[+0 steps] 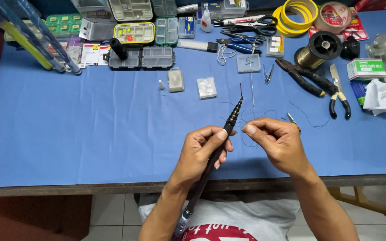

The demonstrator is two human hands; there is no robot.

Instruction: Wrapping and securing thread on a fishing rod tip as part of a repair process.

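While gripped: rod (220, 143) (L hand (199, 154)), thread (246, 129) beside.

Black rod (215, 151), blue tabletop (90, 129), yellow tape rolls (295, 15), black-handled pliers (302, 76).

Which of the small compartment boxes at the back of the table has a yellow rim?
The yellow-rimmed box, centre back, holding bright yellow and red bits; the boxes around it are grey or green.

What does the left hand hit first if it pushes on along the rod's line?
Probably nothing soon: past the left hand, the dark telescopic rod points at bare blue tablecloth, then maybe the small clear plastic box. Depth unclear.
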